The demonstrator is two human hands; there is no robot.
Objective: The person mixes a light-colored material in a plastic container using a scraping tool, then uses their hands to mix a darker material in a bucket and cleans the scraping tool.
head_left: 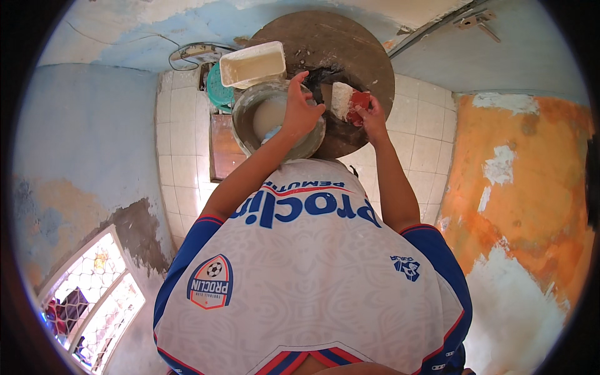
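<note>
My right hand (374, 120) grips a red putty spreader (359, 107) over the round brown table. A thick load of white putty (341, 100) coats the spreader's left end. My left hand (304, 111) is empty, with its fingers apart, above the right rim of a grey bucket (241, 128). Pale, cloudy liquid (269, 114) stands in the bucket, and something light blue and white (271, 133) shows in it, partly behind my left forearm. Between my hands, a crumpled dark plastic piece (320, 77) lies on the table.
The round table (331, 34) has a stained top. A cream rectangular tub (253, 65) stands behind the bucket, with a green plastic item (219, 90) beside it. Left of the bucket is a brown wooden surface (225, 140). Patchy walls (512, 162) and a white tiled floor (181, 119) surround me.
</note>
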